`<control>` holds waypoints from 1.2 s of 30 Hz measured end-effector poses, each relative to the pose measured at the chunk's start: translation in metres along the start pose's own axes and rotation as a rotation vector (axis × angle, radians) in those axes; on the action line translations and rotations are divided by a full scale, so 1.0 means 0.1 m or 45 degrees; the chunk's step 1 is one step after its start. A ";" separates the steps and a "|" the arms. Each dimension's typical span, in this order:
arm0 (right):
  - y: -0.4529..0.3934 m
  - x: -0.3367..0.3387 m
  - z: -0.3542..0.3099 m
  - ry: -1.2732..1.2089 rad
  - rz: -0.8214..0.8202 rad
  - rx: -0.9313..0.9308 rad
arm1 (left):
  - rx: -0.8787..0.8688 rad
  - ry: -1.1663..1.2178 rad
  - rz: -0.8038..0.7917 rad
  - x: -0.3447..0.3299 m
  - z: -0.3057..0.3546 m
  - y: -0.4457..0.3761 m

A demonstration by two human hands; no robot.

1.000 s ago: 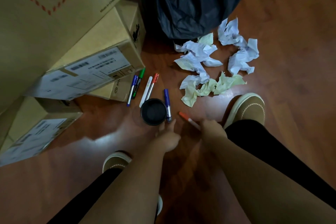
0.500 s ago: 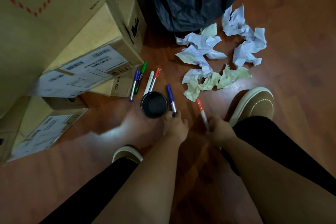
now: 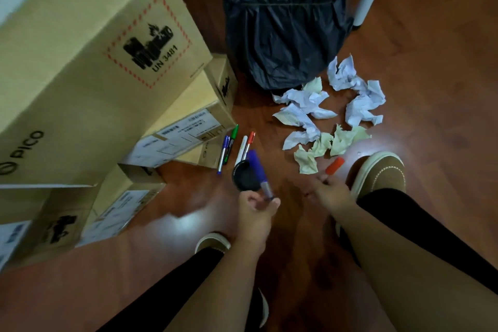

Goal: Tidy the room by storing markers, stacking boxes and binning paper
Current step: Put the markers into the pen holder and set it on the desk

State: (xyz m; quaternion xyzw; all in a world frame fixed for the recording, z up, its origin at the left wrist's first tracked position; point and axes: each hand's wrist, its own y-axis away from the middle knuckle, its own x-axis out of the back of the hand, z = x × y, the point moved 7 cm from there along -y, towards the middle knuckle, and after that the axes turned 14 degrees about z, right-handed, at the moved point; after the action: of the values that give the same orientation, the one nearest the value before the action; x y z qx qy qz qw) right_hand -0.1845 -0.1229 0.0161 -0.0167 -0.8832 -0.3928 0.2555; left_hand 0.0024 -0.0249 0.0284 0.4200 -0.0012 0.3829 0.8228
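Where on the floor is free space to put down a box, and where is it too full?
Bare floor lies right of the crumpled papers and black bin bag. It is crowded between the boxes, floor markers and black cup.

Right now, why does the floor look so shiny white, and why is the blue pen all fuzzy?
Head view: a light glares off the glossy wooden floor; the blue marker in the left hand is smeared by motion blur; the wide lens bends the big cardboard box.
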 end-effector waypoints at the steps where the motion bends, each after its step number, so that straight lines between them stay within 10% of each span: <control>1: 0.03 -0.09 -0.10 -0.067 -0.030 -0.021 | 0.007 0.032 -0.021 0.06 0.05 -0.02; 12: 0.16 -0.96 -0.79 0.098 -0.151 0.366 | -0.264 -0.223 0.245 0.67 0.48 -0.55; 21: -0.01 -1.17 -0.59 0.483 -0.062 0.578 | -0.099 -0.360 0.027 0.38 0.41 -0.79; 27: -0.18 -1.28 -0.32 0.441 -0.054 0.265 | -0.321 -0.475 0.043 0.26 0.43 -0.90; 36: -0.31 -1.17 -0.35 0.551 -0.073 0.422 | -0.356 -0.382 0.129 0.25 0.39 -1.04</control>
State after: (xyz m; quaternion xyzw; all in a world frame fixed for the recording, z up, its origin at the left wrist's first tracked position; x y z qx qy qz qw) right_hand -0.0745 -0.1492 -0.0397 0.1347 -0.8604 -0.2447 0.4262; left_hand 0.0979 -0.0723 -0.0099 0.3534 -0.1980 0.3530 0.8434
